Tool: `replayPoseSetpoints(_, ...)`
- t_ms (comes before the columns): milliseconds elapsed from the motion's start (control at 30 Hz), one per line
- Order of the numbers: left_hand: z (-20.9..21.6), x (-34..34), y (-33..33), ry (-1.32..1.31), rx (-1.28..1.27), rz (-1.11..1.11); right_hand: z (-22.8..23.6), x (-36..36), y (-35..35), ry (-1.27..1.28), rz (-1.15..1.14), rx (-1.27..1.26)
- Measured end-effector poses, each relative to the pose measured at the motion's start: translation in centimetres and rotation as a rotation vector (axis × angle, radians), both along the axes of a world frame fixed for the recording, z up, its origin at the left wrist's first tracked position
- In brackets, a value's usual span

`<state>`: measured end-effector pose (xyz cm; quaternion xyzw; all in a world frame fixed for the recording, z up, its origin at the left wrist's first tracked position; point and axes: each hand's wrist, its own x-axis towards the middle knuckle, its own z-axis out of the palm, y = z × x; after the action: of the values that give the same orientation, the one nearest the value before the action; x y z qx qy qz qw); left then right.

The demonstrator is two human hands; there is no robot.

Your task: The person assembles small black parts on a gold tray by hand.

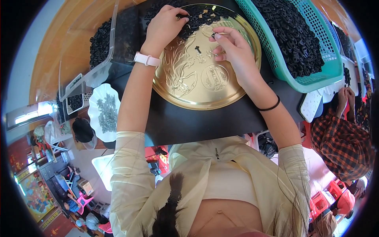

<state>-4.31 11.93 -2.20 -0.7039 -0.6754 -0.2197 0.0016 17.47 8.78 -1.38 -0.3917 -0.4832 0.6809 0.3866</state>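
Observation:
A round gold tray (173, 93) with raised patterns lies on the dark table in front of me. Small black plastic parts (203, 15) are heaped along its far edge. At that heap, the fingertips of my left hand (166, 23) are pinched on a black plastic part (182, 16). Above the tray's right half, my right hand (233, 49) holds a small black plastic part (213, 35) between thumb and index finger, its other fingers curled loosely. One lone black piece (197, 49) lies near the tray's middle, below and between the hands.
A green basket (294, 85) full of black parts stands right of the tray. On the left are a clear plastic bin (112, 35) with more black parts and a white scalloped dish (94, 118) of small greyish pieces. Someone in a checked shirt (339, 142) sits at the right.

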Motion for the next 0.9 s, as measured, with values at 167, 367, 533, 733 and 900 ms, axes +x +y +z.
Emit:
replayPoseSetpoints(167, 1.4, 1.2, -0.6, -0.057, 0.041, -0.042, 0.2, -0.1, -0.1, -0.02, 0.007, -0.018)
replayPoseSetpoints(367, 0.8, 2.3, -0.4, 0.012, 0.018, -0.092, -0.1, -0.3, -0.2, -0.004, 0.016, -0.011)
replayPoseSetpoints(533, 1.2, 2.1, -1.8, -0.14, 0.103, -0.048, -0.5, -0.3, -0.1, 0.001, -0.031, 0.024)
replayPoseSetpoints(733, 2.8, 2.9, -7.0, -1.241, -0.313, -0.114, 0.4, -0.5, -0.9, -0.048, -0.023, 0.194)
replayPoseSetpoints(900, 3.0, 3.6, -8.5, -1.423, -0.319, -0.078, 0.2, -0.8, -1.2, -0.026, -0.016, 0.277)
